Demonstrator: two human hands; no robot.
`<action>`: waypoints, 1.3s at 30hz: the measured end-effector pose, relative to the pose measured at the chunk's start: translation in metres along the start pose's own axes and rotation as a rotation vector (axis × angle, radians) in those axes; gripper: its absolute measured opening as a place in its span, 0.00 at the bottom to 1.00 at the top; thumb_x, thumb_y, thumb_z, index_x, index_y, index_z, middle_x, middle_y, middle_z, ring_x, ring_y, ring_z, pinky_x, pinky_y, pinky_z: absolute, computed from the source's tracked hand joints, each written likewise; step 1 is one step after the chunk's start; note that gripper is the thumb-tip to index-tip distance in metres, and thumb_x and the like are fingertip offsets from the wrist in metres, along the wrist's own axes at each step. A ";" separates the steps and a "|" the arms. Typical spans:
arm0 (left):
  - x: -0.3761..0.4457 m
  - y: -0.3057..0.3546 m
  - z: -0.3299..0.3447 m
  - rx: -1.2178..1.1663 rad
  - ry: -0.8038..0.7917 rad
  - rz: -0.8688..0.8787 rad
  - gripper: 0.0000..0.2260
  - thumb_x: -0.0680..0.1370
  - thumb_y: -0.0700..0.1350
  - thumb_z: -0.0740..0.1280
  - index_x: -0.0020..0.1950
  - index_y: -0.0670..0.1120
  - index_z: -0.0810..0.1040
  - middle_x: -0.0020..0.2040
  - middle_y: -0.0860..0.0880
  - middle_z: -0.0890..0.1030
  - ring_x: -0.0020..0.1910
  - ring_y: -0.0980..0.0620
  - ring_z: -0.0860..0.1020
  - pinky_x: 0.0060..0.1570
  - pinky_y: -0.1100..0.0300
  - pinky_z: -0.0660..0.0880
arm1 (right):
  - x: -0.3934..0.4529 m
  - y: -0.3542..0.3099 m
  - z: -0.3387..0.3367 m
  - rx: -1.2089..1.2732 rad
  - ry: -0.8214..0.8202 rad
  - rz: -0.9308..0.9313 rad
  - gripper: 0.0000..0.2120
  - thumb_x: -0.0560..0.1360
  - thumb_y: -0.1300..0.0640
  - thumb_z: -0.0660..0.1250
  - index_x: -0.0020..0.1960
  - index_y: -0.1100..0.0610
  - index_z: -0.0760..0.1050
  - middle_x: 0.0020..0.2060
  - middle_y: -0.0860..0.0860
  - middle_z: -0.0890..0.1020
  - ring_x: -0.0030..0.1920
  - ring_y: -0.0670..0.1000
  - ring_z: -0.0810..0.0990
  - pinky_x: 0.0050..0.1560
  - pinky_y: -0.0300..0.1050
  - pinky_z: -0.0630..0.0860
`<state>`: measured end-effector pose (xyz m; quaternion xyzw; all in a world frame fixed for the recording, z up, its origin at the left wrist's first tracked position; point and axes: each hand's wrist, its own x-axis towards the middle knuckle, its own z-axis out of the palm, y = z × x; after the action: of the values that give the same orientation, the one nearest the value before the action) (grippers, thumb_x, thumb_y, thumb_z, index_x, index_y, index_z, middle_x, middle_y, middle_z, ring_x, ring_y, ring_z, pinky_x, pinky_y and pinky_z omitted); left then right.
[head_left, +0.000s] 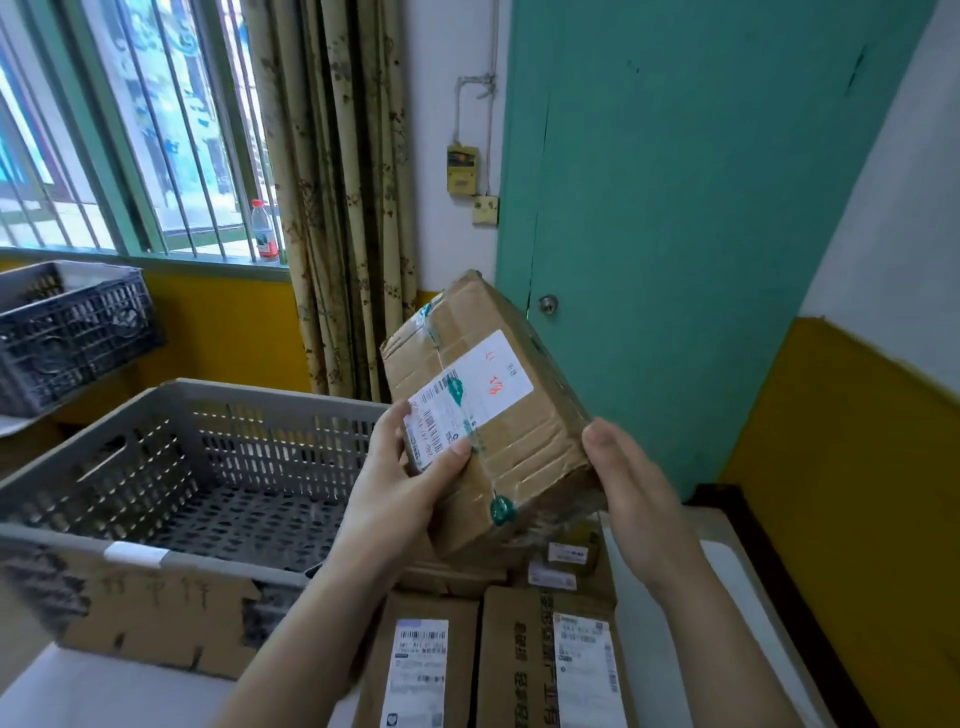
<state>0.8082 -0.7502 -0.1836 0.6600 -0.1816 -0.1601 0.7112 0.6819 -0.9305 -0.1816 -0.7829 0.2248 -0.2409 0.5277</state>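
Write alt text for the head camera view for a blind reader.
Left hand and right hand hold a tilted, taped cardboard parcel with a white label above other labelled parcels. A grey slotted crate stands left, a teal door behind.

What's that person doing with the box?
A person holds a brown cardboard parcel with a white shipping label up in both hands, tilted as if to read it. The left hand grips its near-left corner, thumb on the label; the right hand holds the right edge. More labelled cardboard parcels lie below, and a grey slotted plastic crate stands to the left.
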 end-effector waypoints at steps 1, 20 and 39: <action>0.000 -0.001 -0.002 -0.013 0.010 -0.001 0.32 0.71 0.56 0.75 0.71 0.66 0.66 0.64 0.61 0.78 0.61 0.56 0.82 0.60 0.48 0.82 | 0.001 -0.002 0.002 -0.018 -0.023 0.011 0.57 0.58 0.11 0.51 0.77 0.43 0.68 0.71 0.39 0.74 0.73 0.44 0.70 0.72 0.47 0.65; 0.038 0.025 -0.116 0.122 0.235 0.119 0.21 0.81 0.49 0.71 0.73 0.50 0.73 0.65 0.54 0.80 0.63 0.55 0.80 0.61 0.51 0.80 | 0.040 -0.057 0.115 -0.056 -0.201 -0.042 0.38 0.70 0.26 0.47 0.80 0.32 0.54 0.76 0.42 0.69 0.74 0.50 0.69 0.76 0.61 0.64; 0.143 0.031 -0.362 0.515 0.147 -0.042 0.15 0.82 0.46 0.69 0.69 0.48 0.76 0.60 0.51 0.83 0.55 0.53 0.82 0.53 0.55 0.81 | 0.104 -0.104 0.368 -0.215 -0.293 0.149 0.30 0.82 0.40 0.58 0.82 0.47 0.59 0.75 0.47 0.71 0.73 0.54 0.69 0.58 0.48 0.65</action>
<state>1.1046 -0.4957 -0.1683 0.8327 -0.1504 -0.0752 0.5276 0.9989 -0.6938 -0.1897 -0.8425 0.2275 -0.0592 0.4847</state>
